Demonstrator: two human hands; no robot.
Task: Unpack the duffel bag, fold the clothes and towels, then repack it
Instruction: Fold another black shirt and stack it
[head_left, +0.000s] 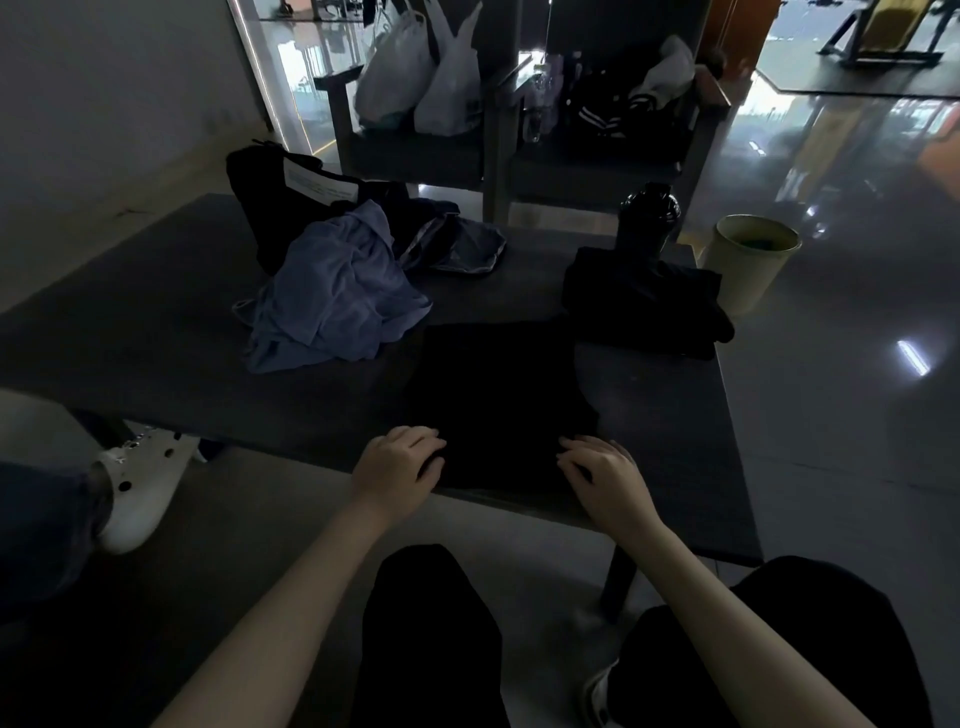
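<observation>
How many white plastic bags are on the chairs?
2 for sure, side by side on the left chair: the rounder bag and the taller bag. A white bundle on the right chair may be a third; too dim to tell.

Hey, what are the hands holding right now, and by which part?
The left hand and right hand rest on the near corners of the black garment; whether they grip it or just press cannot be told.
</observation>
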